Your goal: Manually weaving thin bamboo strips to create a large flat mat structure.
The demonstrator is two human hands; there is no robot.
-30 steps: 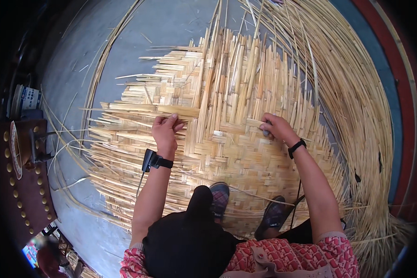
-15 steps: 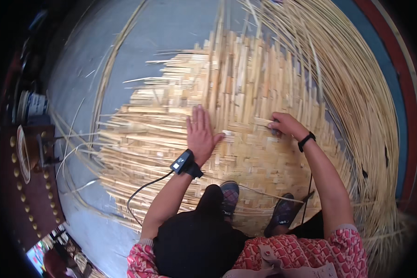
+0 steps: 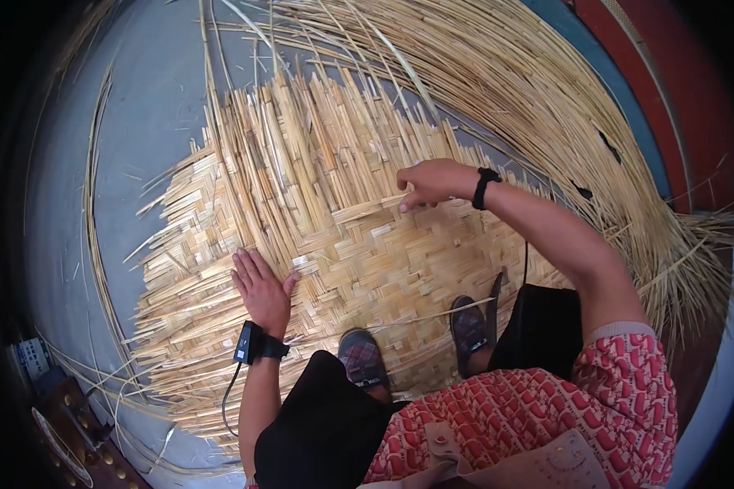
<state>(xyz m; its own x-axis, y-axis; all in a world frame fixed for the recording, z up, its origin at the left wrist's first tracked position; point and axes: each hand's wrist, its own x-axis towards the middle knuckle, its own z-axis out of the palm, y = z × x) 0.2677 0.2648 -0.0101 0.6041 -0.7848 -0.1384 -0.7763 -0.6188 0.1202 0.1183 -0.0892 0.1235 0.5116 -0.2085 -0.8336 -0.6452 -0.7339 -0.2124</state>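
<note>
A partly woven mat (image 3: 400, 261) of flat, pale-yellow split reeds lies on the floor under my feet, patterned in the woven part. Loose lengthwise strips (image 3: 302, 155) stick out from its far edge. My left hand (image 3: 261, 289) rests palm down on the mat's left part, fingers stretched and thumb out to the side, with nothing held. My right hand (image 3: 436, 181) is farther off and to the right, fingers curled and thumb at the end of a crosswise reed strip (image 3: 363, 213). The curled fingers partly hide the grip.
A big bundle of long reeds (image 3: 538, 98) curves along the far right. My shoes (image 3: 363, 359) stand on the mat, beside a dark blade-like tool (image 3: 493, 310). Loose strips (image 3: 96, 196) lie on the grey floor at left. A brown studded piece of furniture (image 3: 77, 432) stands lower left.
The view has turned, so the mat and both hands appear farther left. My left hand stays flat near the same spot on the mat. My right hand remains at the crosswise strip.
</note>
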